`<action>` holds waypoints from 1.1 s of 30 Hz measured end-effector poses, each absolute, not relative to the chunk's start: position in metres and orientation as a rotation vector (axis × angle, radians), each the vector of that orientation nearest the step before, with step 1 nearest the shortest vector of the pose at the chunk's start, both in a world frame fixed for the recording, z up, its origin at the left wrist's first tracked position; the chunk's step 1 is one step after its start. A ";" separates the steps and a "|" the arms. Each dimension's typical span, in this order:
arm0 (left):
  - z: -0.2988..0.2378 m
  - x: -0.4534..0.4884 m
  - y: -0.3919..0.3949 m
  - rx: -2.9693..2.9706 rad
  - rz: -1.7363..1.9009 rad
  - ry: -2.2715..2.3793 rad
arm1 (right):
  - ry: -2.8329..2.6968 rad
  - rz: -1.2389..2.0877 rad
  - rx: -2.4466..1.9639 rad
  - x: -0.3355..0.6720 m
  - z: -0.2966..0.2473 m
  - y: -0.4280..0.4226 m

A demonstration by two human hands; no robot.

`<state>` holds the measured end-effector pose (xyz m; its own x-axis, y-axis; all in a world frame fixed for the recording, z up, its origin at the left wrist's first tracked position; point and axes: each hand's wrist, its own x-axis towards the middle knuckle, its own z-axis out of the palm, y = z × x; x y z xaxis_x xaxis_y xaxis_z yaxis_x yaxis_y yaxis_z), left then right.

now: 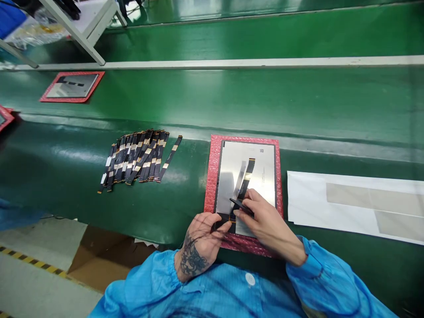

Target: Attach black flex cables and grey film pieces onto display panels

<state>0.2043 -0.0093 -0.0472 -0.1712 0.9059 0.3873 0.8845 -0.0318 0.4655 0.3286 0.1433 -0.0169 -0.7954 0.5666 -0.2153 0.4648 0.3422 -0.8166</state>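
A silvery panel [261,170] lies on a red bubble-wrap mat [213,176] on the green belt in front of me. A black flex cable with gold contacts [247,174] stands on the panel, running up from its lower edge. My right hand [270,223] pinches dark tweezers [241,206] at the cable's lower end. My left hand [202,240] rests at the panel's lower left corner, fingers curled, thumb pressing on the panel's edge.
A pile of several loose flex cables [139,159] lies to the left on the belt. White sheets [354,205] lie to the right. Another panel on a red mat [71,86] sits far left. A cardboard box [106,256] stands on the floor below.
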 end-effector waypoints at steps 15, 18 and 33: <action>-0.057 0.208 -0.014 2.002 0.994 2.168 | -2.645 1.365 -0.965 0.327 -0.011 0.146; -0.054 0.206 -0.016 2.141 0.792 2.181 | -2.647 1.362 -0.962 0.327 -0.010 0.146; -0.037 0.189 -0.020 1.319 1.177 2.083 | -2.526 0.439 -1.239 0.379 -0.017 0.122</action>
<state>0.1890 -0.0197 -0.0373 -0.4706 0.8772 0.0950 0.5340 0.1974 0.8221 0.3787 0.1217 -0.0169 -0.5863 0.8003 0.1258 0.7108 0.5827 -0.3939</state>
